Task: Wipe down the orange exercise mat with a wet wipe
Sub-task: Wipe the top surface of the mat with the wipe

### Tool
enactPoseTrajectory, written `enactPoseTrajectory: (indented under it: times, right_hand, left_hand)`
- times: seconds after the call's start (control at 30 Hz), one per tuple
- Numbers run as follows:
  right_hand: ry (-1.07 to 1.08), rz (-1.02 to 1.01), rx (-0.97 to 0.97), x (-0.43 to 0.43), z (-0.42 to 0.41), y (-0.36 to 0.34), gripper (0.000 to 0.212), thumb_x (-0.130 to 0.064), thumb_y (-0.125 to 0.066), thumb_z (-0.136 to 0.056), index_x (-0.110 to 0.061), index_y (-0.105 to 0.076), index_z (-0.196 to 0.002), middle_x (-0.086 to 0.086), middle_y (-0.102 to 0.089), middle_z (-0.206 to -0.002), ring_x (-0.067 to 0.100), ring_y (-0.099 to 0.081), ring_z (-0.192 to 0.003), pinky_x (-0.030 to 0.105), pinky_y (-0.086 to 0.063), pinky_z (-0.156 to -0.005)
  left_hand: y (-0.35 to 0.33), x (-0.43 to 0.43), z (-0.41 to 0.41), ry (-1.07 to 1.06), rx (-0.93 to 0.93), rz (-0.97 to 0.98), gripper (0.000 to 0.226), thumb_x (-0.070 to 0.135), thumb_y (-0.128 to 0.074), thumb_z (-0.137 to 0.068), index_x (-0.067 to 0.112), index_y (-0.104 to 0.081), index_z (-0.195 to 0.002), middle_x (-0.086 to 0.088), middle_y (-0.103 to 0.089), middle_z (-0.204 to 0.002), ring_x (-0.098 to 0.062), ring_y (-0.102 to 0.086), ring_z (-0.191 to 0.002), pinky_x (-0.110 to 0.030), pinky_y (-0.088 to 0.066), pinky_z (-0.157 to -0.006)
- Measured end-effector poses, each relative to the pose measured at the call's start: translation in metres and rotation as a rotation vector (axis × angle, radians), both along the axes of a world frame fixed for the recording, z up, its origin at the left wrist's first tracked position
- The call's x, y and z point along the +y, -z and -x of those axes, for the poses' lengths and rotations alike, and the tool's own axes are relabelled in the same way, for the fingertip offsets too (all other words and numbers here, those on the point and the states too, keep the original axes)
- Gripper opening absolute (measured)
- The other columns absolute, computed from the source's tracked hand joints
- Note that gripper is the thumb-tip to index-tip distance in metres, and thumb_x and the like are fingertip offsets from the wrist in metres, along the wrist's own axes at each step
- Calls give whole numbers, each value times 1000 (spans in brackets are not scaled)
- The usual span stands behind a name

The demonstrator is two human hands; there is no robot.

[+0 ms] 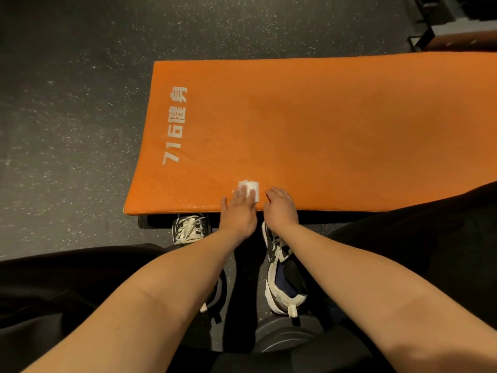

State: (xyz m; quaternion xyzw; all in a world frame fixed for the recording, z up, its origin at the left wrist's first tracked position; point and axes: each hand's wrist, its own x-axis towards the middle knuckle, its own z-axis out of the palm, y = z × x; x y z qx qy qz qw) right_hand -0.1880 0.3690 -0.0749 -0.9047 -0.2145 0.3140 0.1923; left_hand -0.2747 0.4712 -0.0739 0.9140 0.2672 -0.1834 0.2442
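Observation:
The orange exercise mat [309,125] lies across a dark speckled floor, with white lettering near its left end. A folded white wet wipe [250,187] rests on the mat close to its near edge. My left hand [239,211] lies flat on the wipe, fingers spread over it and pressing it onto the mat. My right hand [281,208] rests just to the right on the mat's near edge, fingers curled, holding nothing that I can see.
My two black and white sneakers [279,267] stand on the floor just in front of the mat's near edge. A dark metal rack or frame [430,25] stands at the far right, behind the mat. The dark rubber floor [72,117] stretches to the left.

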Motion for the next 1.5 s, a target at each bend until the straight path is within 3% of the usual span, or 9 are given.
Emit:
enactPoseTrajectory:
  times: [0.2,0.3,0.5,0.77,1.0,1.13,1.23,1.37,1.5]
  right_hand:
    - [21,-64,-33,-2,5,-4,49,-20,-38,-108,-18,-34,-157,3,-29,-164,24,-21,-151,39,-21,-124]
    - [-77,-116,-44,2,10,-6,52,-19,-37,-108,-26,-29,-159,-4,-15,-169,20,-11,-154,39,-15,-125]
    - [-264,-87,-28,9,14,3,52,-17,-35,-107,-21,-29,-159,-2,-29,-165,18,-13,-155,44,-10,-125]
    - [-211,16,-144,9,17,4,58,-10,-41,-102,-15,-28,-159,7,-20,-166,23,-5,-156,42,-3,-126]
    - [-318,48,-286,-3,4,0,56,-15,-49,-98,-24,-42,-153,8,-40,-151,28,-28,-144,41,-18,-120]
    - [-109,196,-241,-10,-9,-4,60,-18,-51,-96,-8,-35,-153,12,-20,-163,30,-11,-153,46,-11,-125]
    - [-149,63,-192,0,8,-5,59,-15,-45,-100,-2,-29,-155,12,-21,-165,30,-22,-150,40,-20,-123]
    - [-381,-9,-228,1,30,-1,56,-22,-36,-106,-21,-22,-161,10,-26,-164,28,-18,-153,47,-12,-124]
    - [-339,87,-233,-14,8,0,54,-18,-40,-104,-23,-32,-157,5,-24,-166,23,-16,-153,49,-4,-125]
  left_hand:
    - [8,9,5,69,-118,84,54,17,-37,-105,27,-28,-157,0,-18,-167,-20,-10,-155,-47,-1,-124]
    - [10,13,8,31,-249,108,56,9,-47,-99,22,-37,-153,-6,-34,-160,-26,-26,-149,-46,-17,-122]
    - [10,17,19,-117,-322,93,42,8,-59,-92,11,-50,-134,-13,-40,-145,-33,-37,-131,-43,-39,-103]
    - [8,20,16,-64,-329,19,33,10,-65,-90,8,-58,-122,-10,-58,-125,-32,-46,-122,-38,-37,-101]
    - [6,17,22,-52,-325,-1,45,6,-66,-86,10,-55,-130,-9,-57,-131,-31,-47,-123,-37,-36,-102]
    - [3,20,19,-123,-285,9,51,13,-71,-89,18,-52,-136,-4,-58,-133,-26,-47,-125,-38,-41,-100]
    - [2,24,16,-158,-277,18,42,16,-72,-89,21,-57,-127,-3,-63,-122,-25,-51,-118,-39,-47,-91]
    - [3,26,15,-154,-274,-18,19,22,-71,-89,20,-60,-105,-1,-64,-102,-24,-54,-104,-35,-43,-73]
    - [6,28,15,-175,-265,-13,17,23,-71,-90,25,-64,-106,2,-65,-104,-21,-54,-106,-34,-47,-78]
